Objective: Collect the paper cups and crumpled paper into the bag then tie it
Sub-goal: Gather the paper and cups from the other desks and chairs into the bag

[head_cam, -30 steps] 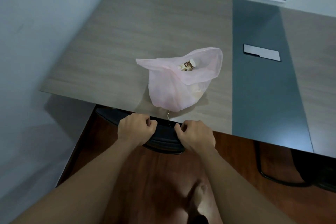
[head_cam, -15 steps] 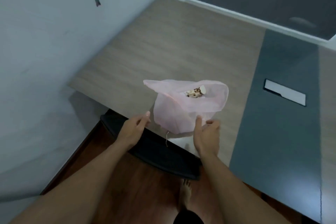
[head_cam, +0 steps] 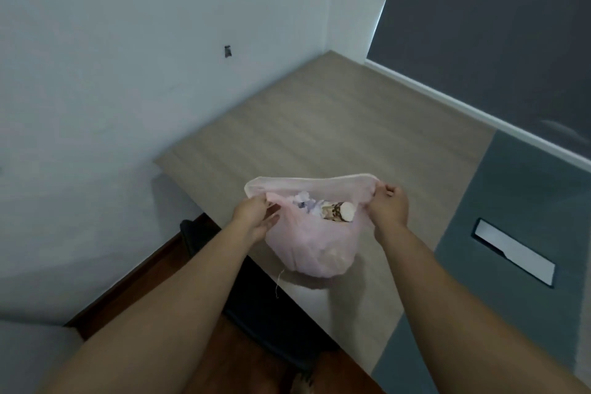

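A thin pink plastic bag [head_cam: 315, 249] sits near the table's front edge, its mouth stretched wide. Inside lie crumpled white paper [head_cam: 305, 205] and a patterned paper cup [head_cam: 339, 213] on its side. My left hand [head_cam: 254, 219] pinches the left side of the bag's rim. On the opposite side my right hand [head_cam: 388, 206] grips the right end of the rim. A thin thread hangs from the bag's bottom over the table edge.
The wooden table [head_cam: 335, 125] has a grey centre strip [head_cam: 499, 233] with a white rectangular cover plate [head_cam: 515, 251]. A white wall stands at the left. A dark chair [head_cam: 256, 307] is tucked under the table's front edge, over a brown floor.
Both hands rose from the chair below the table edge and took hold of the bag's rim, pulling its mouth open. The view tilted upward and shifted.
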